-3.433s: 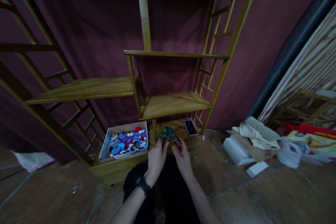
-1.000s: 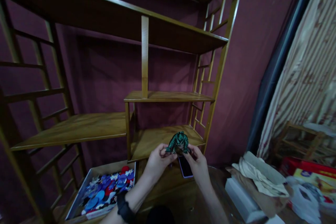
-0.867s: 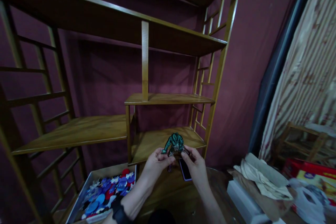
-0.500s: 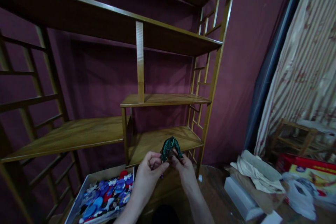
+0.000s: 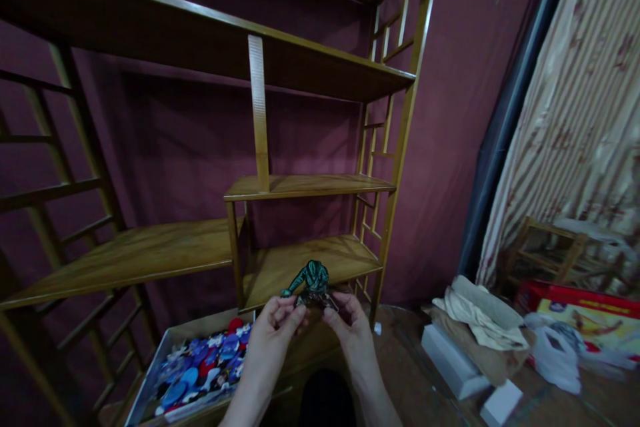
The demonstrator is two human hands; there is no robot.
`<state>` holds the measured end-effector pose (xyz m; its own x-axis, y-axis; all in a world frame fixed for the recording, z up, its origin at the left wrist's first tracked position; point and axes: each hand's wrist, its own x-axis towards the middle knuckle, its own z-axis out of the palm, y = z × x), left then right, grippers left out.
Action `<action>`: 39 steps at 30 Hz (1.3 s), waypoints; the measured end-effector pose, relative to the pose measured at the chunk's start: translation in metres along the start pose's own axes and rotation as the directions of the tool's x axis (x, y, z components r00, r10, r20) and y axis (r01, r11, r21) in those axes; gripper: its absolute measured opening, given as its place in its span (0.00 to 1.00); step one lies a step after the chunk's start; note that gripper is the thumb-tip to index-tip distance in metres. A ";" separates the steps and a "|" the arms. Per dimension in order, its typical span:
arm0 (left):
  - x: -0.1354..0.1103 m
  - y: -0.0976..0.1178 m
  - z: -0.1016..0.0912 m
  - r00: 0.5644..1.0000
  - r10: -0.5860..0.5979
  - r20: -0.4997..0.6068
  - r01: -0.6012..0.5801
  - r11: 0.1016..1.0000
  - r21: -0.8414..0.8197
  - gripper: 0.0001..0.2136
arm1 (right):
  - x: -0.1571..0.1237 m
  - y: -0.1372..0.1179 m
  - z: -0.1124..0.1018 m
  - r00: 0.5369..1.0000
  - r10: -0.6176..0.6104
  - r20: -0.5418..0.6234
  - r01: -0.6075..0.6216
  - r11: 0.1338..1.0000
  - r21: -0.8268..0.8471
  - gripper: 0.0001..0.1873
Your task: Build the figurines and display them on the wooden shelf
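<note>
Between my two hands is a small dark green figurine, shiny on top and brownish lower down. Its exact kind is hard to make out. My left hand pinches its lower left side between thumb and fingers. On the other side, my right hand grips the lower right edge the same way. The figurine is held in the air in front of the low right shelf of a wooden shelf unit. Below and left of my left hand stands an open box full of small blue, purple, red and white pieces.
A middle shelf and a left shelf run behind my hands, with an upright post above. Right, on the floor, lie a white box, crumpled cloth, a plastic bag and a red-yellow package. A curtain hangs behind.
The figurine has been turned in my fingers, showing an arm-like part to the left and a brownish lower part. Both hands still hold it. The view has shifted slightly.
</note>
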<state>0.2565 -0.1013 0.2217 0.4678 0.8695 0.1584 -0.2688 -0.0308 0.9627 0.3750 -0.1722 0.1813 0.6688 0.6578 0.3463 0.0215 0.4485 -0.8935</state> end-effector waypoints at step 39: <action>-0.017 -0.018 0.004 0.799 0.408 0.443 -0.570 0.278 0.773 0.10 | 0.012 0.037 0.000 0.994 -0.043 -0.097 0.033 0.993 -0.109 0.13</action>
<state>0.2567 -0.1169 0.2023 0.6366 0.4637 0.6162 0.3093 -0.8855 0.3469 0.3833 -0.1475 0.1521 0.7363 0.5758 0.3553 0.1246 0.4007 -0.9077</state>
